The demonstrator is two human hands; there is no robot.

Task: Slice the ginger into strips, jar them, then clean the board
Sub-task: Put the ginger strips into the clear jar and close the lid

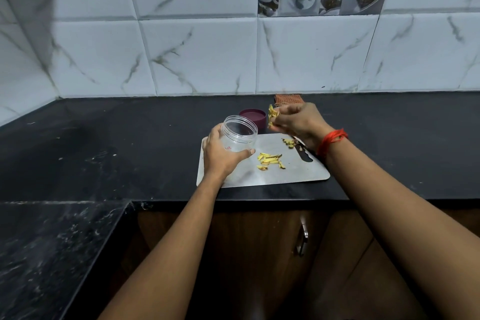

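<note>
Board (298,171) near counter (130,138) edge, room leftward; clear tilted jar (240,135), gripped by left hand (220,156); yellow strips (272,112), pinched by right hand (298,122).

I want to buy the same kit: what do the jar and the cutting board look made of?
Jar: probably clear plastic, though glass is possible. It is see-through with a thin wall and a ridged neck. Board: likely steel with a matte finish. It is a thin grey sheet with a dull sheen and a handle slot.

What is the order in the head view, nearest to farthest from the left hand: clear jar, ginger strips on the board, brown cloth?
1. clear jar: held by the left hand.
2. ginger strips on the board: beside its thumb.
3. brown cloth: back by the wall.
</note>
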